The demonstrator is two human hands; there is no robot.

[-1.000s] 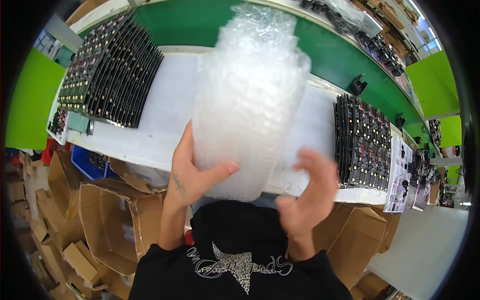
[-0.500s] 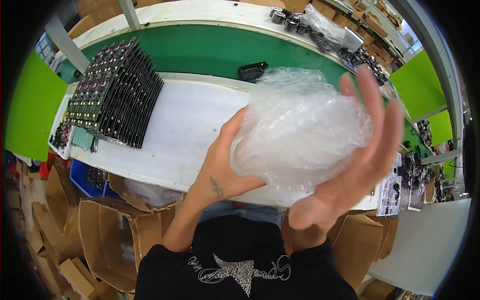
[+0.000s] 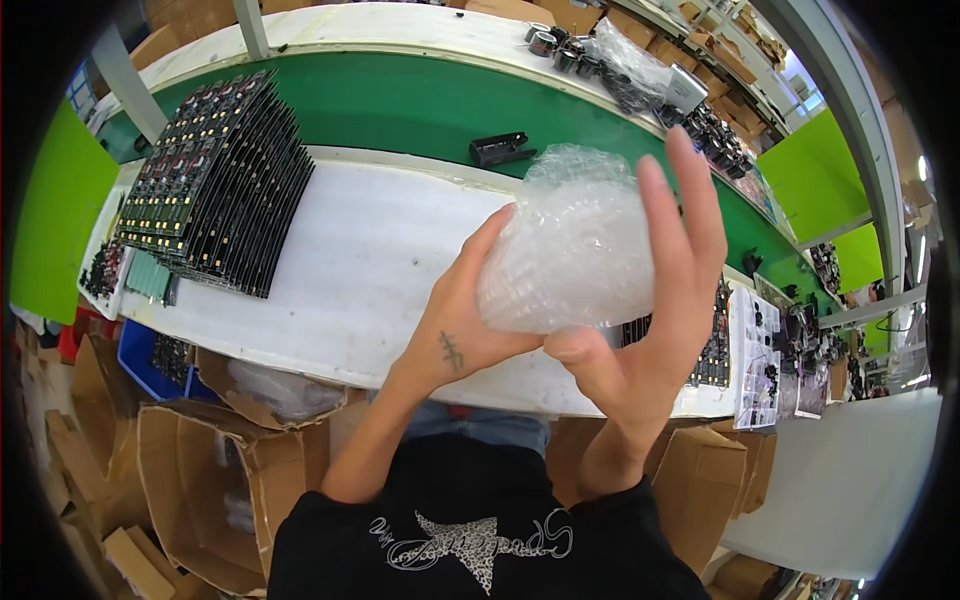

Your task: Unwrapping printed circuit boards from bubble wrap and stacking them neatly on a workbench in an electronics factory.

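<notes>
A rounded bundle of clear bubble wrap (image 3: 570,255) is held up over the white worktop. My left hand (image 3: 450,325) grips its left side, thumb below and fingers partly hidden behind the plastic. My right hand (image 3: 655,320) is up at the bundle's right side, with long fingers stretched upward and the thumb apart, near its lower edge. Whether the right palm touches the wrap I cannot tell. Anything inside the wrap is too cloudy to make out.
A tall stack of circuit boards (image 3: 210,185) stands on the worktop (image 3: 350,240) at left. More boards (image 3: 715,345) lie behind my right hand, beside a white compartment tray (image 3: 757,355). A black plastic housing (image 3: 502,149) rests on the green belt (image 3: 400,100). Cardboard boxes (image 3: 195,500) stand below.
The bubble wrap looks more compact and rounder. My right hand has moved left and more upright, uncovering boards at the right. The whole view has shifted slightly.
</notes>
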